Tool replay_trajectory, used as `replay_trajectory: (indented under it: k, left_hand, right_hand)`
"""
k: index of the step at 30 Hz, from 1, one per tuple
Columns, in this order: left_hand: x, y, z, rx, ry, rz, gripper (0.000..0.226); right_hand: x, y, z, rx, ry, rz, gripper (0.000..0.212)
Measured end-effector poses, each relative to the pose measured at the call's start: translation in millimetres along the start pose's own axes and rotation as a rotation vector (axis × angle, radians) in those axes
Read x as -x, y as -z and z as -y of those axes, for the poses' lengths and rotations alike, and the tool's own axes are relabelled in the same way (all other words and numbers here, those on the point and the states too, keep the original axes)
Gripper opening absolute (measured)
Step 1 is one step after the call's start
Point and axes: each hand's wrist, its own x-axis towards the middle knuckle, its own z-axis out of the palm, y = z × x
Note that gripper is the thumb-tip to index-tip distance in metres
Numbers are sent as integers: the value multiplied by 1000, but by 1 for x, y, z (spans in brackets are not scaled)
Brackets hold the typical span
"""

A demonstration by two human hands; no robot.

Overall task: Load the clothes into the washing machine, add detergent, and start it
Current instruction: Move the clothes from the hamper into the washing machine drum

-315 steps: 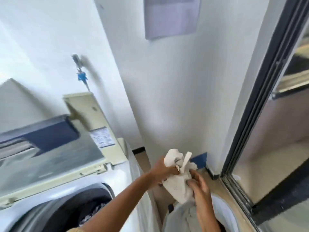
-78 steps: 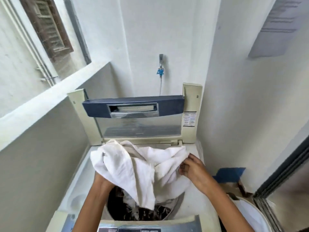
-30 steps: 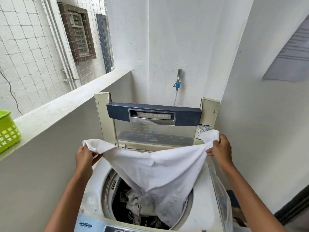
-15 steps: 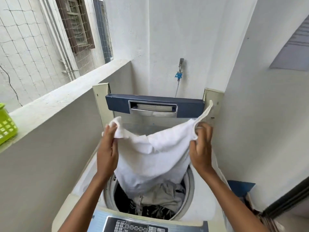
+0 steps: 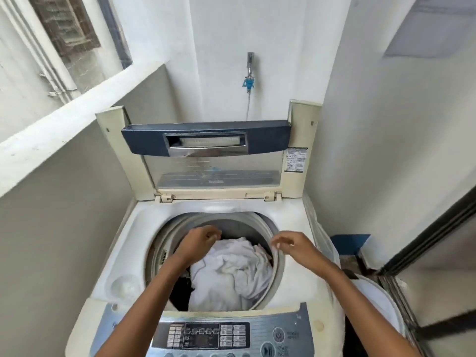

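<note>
both forearms bare to the frame's edge; left grip (image 5: 199,242) and right grip (image 5: 292,247) wear nothing.

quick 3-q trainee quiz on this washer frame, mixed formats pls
1. True or false: the washing machine lid is closed.
2. Where does the white garment lie? A) over the control panel B) inside the drum C) on the ledge
3. Fill in: the left hand and right hand are over the drum and hold ____.

Key
1. False: the lid stands raised at the back.
2. B: crumpled on darker clothes in the drum.
3. Nothing: fingers loosely curled, the garment lies below them.
</note>
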Motion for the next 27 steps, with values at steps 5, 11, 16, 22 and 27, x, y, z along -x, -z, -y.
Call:
replay_trajectory:
  k: [5, 11, 16, 22, 27]
  left_hand:
    - [-30, -59, -94, 1, -227, 149, 25]
    - [-57, -172, -214, 24, -287, 225, 22]
    - [-101, -295, -261, -76, -67, 478, 25]
    - [-139, -456, -227, 225, 547, 668, 30]
    - [-128, -572, -126, 167, 792, 711, 19]
  right_hand:
    - [44, 71, -41, -152, -83, -446, 29]
    - [113, 141, -138, -222, -407, -678, 24]
    - [137, 158, -242, -328, -640, -672, 24]
    - [123, 129, -386, -462, -898, -593, 21]
    - [82, 80, -507, -286, -979, -280, 22]
